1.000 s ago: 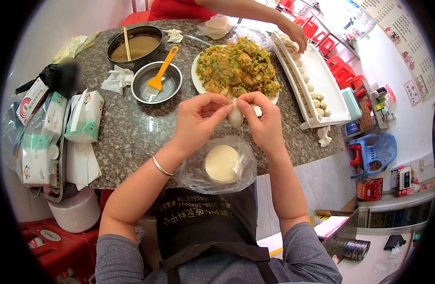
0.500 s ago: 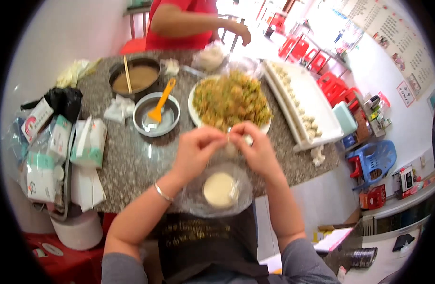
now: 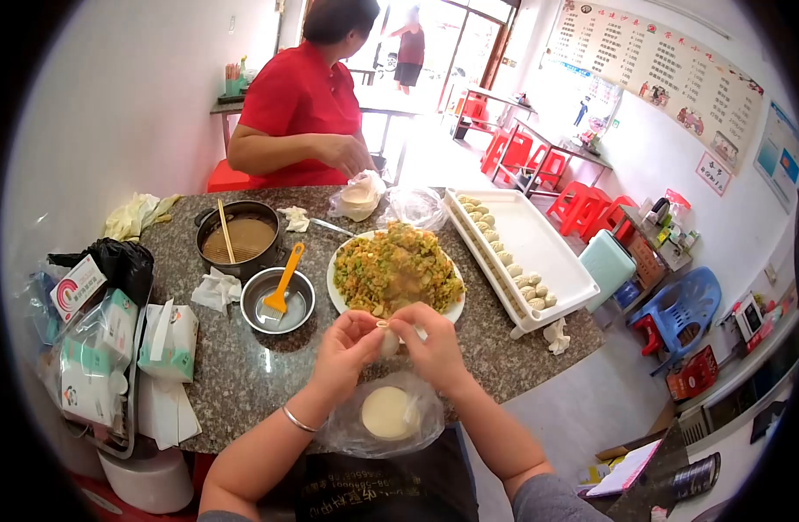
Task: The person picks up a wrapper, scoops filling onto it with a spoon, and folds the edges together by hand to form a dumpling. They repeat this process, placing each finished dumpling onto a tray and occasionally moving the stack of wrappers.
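Observation:
My left hand (image 3: 347, 346) and my right hand (image 3: 428, 344) meet at the near rim of a white plate (image 3: 337, 291) heaped with chopped filling (image 3: 395, 271). Between them a small pale dumpling (image 3: 388, 341) is pinched at its upper edge by the fingers of both hands. Just below my wrists, a stack of round dough wrappers (image 3: 387, 412) lies in a clear plastic bag (image 3: 351, 428) at the table's near edge. A long white tray (image 3: 549, 239) to the right holds rows of finished dumplings (image 3: 527, 283).
Left of the plate stand a metal bowl (image 3: 305, 318) with an orange brush (image 3: 284, 284) and a dark pot (image 3: 267, 261) with chopsticks. Tissue packs (image 3: 170, 342) crowd the left edge. Across the table, a person in a red shirt (image 3: 297, 113) has a hand near a plastic bag (image 3: 359, 197).
The view has tilted up, showing more of the room and the other person, whose arm has lowered toward the bag. Both my hands still pinch the dumpling.

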The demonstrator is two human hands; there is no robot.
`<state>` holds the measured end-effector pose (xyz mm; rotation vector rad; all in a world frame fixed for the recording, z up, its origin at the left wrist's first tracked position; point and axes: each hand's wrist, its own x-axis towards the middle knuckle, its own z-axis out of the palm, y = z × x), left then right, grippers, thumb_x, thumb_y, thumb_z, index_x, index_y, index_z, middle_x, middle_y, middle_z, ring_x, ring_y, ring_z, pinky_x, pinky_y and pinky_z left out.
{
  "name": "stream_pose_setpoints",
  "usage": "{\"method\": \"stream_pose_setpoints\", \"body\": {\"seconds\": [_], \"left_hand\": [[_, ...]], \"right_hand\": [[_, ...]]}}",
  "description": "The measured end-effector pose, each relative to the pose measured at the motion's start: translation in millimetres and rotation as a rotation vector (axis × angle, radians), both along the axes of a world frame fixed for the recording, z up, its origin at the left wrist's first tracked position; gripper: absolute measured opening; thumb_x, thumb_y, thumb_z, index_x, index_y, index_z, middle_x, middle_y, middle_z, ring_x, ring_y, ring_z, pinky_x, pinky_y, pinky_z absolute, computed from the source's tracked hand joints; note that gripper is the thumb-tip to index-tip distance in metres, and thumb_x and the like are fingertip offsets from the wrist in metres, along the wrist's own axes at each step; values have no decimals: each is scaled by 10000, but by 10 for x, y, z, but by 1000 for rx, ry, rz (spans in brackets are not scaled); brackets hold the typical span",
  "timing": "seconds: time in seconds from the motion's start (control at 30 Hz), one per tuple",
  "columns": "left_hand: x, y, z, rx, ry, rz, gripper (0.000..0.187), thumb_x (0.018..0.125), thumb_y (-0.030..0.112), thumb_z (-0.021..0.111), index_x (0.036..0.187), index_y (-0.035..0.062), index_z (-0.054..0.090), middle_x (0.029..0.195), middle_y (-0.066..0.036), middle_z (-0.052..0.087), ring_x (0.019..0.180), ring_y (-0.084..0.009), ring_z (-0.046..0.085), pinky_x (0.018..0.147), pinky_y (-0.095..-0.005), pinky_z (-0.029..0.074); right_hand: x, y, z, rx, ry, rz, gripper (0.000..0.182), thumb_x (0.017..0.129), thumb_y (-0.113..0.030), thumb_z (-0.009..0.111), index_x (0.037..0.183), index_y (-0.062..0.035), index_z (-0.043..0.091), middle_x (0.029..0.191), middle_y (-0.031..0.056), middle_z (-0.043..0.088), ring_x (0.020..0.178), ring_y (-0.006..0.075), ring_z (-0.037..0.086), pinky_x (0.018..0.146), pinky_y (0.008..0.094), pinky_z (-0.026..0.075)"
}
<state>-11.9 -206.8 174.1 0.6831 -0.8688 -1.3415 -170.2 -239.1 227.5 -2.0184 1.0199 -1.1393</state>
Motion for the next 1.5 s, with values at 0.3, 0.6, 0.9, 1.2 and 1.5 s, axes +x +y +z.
{"method": "stream_pose_setpoints", "body": {"seconds": [0.3,0.6,0.9,1.2,1.5], "left_hand": [[36,-18,-68,127,147,-126,117,951,106,609,1066,91,588,1053,-55,648,934,-164,659,819,-365,582],[-24,31,52,52,87,-16,144,936,118,631,1065,76,582,990,-26,637,901,-113,626,754,-273,530],[-1,-10,54,75,89,-164,285,962,186,595,1194,21,575,1106,-64,625,1005,-146,615,867,-300,523],[55,-17,18,174,305,-352,376,1016,261,507,1228,-46,551,1153,-123,615,1042,-230,643,947,-342,551],[95,-25,27,172,250,-212,494,986,308,568,1357,18,417,1062,-85,644,896,-181,679,830,-311,583]], "right_hand": [[61,-39,-72,-23,-11,23,136,886,-116,644,925,14,635,847,117,647,814,214,628,747,325,483],[116,-12,-101,-121,-52,12,103,871,-91,655,896,5,628,819,125,620,768,252,608,703,353,477],[-8,-64,-181,33,-122,-57,97,903,-91,629,933,0,644,863,78,643,821,168,609,750,321,484],[-146,-184,-196,201,-253,125,58,924,-38,637,946,15,642,868,-1,632,810,70,571,737,217,448],[73,-72,57,-88,-7,188,320,770,-72,764,1060,1,651,969,61,683,925,178,636,858,315,491]]}}
